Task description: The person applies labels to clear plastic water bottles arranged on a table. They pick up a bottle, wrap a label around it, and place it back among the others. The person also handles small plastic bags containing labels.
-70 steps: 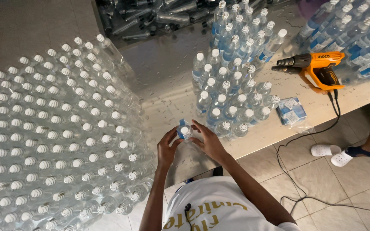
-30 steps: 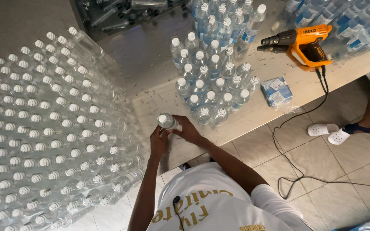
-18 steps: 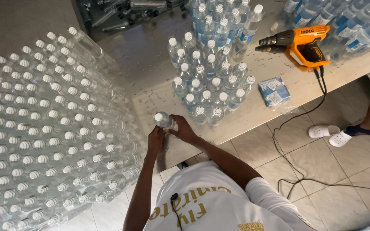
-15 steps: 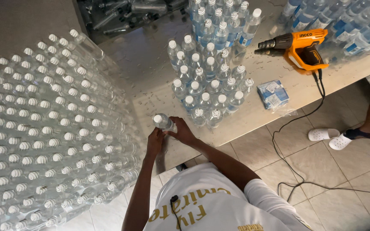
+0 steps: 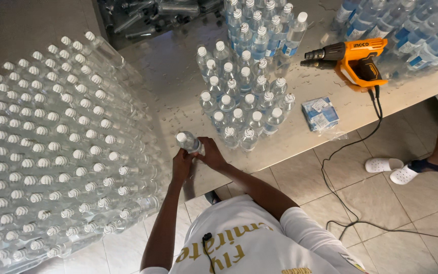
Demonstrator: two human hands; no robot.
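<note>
Tiled floor (image 5: 422, 203), pale speckled counter (image 5: 178, 81) running across the top of the view, seen from above. At the counter's near edge sits one clear bottle w/ white cap (image 5: 187, 142), held betw. both hands. Bottle stands roughly upright, long axis pointing up toward the camera, cap tilted a bit to the left. It lies straight ahead of the person, just past the fingertips. Left hand (image 5: 181, 165) wraps it from the near-left side, fingers curled closed round the lower body; right hand (image 5: 211, 156) closes on it from the right, thumb side up. Both touch it; neither looks nearer than the other. Base hidden by hands, so can't tell if it rests on the counter or is lifted.

Just right of it: cluster of filled capped bottles (image 5: 242, 106), labelled, upright. Far left: big block of empty clear bottles (image 5: 51, 147), stacked, caps facing camera. Further right: small blue packet (image 5: 320, 113), orange heat gun (image 5: 353, 58) w/ black cord trailing to floor. Another person's feet in white sandals (image 5: 391, 169) at right edge.
</note>
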